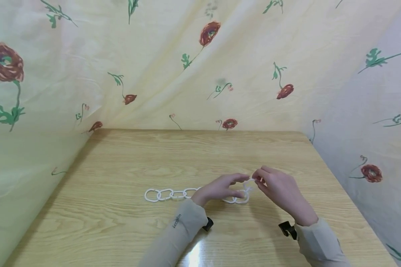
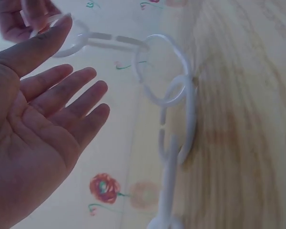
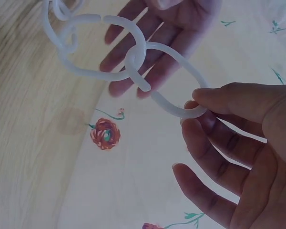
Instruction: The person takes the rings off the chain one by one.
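Here, we see a chain of smooth white oval plastic links (image 1: pixel 184 193) running left to right over a pale wood-grain counter (image 1: pixel 120 230), passing behind the left hand (image 1: pixel 218 189); its right end is raised off the surface. The right hand (image 1: pixel 280 189) pinches the glossy white end link (image 3: pixel 170 109) between thumb and curled fingertips. The left hand lies just beside it, fingers straight and spread, apparently gripping nothing; we cannot tell whether its thumb brushes the plastic.

We judge the main risk to be the narrow slit in the end link, close to where the neighbouring white link (image 3: pixel 95 75) crosses it: a twist or tug could let that ring slide out through the break, dropping the chain. The rounded, slick rod gives the fingertips little area, so the pinch could slip too. Pulling hard might drag or tangle the links lying on the counter.

We find the rings slim, tubular and slightly translucent. Behind them, a softly creased cream cloth (image 1: pixel 160 55) with printed red flowers hangs beyond the flat, streaky grain.
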`<state>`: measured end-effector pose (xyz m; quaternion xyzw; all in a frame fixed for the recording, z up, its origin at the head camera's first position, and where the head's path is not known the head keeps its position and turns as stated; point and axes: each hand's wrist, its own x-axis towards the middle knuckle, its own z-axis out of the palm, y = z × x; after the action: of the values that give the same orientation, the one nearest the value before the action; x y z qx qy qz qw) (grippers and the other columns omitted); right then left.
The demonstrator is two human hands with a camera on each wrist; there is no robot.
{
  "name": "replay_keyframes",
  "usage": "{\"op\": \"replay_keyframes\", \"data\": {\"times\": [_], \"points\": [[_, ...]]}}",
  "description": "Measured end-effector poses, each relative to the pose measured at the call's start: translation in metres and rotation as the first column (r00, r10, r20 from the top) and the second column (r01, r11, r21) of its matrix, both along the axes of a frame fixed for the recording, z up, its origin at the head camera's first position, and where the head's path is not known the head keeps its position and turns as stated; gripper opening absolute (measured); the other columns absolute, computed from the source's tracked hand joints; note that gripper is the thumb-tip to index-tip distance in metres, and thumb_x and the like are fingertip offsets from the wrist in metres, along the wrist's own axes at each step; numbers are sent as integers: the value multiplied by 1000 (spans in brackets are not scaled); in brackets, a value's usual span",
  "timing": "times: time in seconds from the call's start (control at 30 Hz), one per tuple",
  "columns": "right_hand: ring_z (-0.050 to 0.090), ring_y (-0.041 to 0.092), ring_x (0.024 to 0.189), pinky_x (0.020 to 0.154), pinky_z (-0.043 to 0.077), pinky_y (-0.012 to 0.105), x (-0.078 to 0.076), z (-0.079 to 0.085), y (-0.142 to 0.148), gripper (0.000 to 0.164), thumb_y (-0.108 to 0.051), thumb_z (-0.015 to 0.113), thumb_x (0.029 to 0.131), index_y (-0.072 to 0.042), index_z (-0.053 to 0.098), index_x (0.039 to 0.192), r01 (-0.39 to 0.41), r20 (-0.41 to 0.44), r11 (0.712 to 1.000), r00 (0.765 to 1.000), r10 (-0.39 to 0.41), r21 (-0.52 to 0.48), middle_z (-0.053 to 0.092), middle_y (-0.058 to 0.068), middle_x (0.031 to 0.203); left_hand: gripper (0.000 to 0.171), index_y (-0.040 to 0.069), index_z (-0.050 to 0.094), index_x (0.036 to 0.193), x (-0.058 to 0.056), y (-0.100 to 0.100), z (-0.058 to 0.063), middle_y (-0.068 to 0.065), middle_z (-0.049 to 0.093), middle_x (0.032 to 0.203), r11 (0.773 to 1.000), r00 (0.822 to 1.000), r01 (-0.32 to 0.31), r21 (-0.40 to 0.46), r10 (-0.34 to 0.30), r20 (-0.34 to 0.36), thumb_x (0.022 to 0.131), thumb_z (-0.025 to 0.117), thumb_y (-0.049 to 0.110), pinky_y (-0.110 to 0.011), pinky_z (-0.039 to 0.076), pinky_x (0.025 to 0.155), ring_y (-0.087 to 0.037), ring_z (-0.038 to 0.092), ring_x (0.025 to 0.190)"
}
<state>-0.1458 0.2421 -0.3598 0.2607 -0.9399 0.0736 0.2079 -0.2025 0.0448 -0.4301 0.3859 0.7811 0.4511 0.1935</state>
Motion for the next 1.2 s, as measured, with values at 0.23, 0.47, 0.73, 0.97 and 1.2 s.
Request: {"op": "replay_keyframes", "data": {"times": [0.23, 0.47, 0.73, 0.97, 1.2], "points": [[60, 8, 60, 42, 37, 17, -1, 6, -3, 15, -5, 78, 75, -14, 69, 81, -23, -39, 1000, 999, 23, -3, 63, -6, 75, 62, 17, 41, 147, 1, 9, -7, -2, 46, 150, 999, 1000, 23, 34, -23, -1, 91, 68, 20, -28, 38, 114, -15, 41, 139], [61, 7, 61, 43, 38, 15, -1, 9, -7, 16, -6, 81, 74, -14, 69, 82, -59, -72, 997, 996, 56, -42, 66, -6, 77, 63, 18, 40, 147, 2, 10, -13, -1, 47, 149, 999, 1000, 10, 52, -9, -26, 91, 68, 18, -26, 38, 114, -12, 41, 139], [62, 9, 61, 42, 35, 14, -2, 13, -10, 14, -6, 78, 77, -12, 69, 85, -43, -36, 994, 999, 40, -103, 66, -4, 79, 63, 16, 36, 149, 4, 7, -18, -5, 56, 141, 996, 999, 40, 86, -42, 21, 93, 64, 13, -21, 44, 106, -13, 52, 130], [60, 10, 61, 45, 36, 16, -3, 13, -12, 10, -6, 75, 81, -12, 69, 86, -8, 9, 985, 1000, 10, -175, 66, -3, 80, 52, 3, 43, 142, 5, 6, -20, -14, 65, 127, 989, 998, 57, 133, -62, 33, 93, 62, 7, -15, 49, 96, -15, 62, 116], [65, 18, 72, 59, 55, 36, -4, 12, -9, 9, -5, 73, 84, -10, 69, 91, 54, 96, 972, 995, -32, -229, 68, 1, 85, 40, 0, 50, 132, 7, 1, -19, -19, 68, 117, 985, 993, 24, 172, -44, 111, 94, 61, 7, -13, 52, 86, -11, 67, 104]]}}
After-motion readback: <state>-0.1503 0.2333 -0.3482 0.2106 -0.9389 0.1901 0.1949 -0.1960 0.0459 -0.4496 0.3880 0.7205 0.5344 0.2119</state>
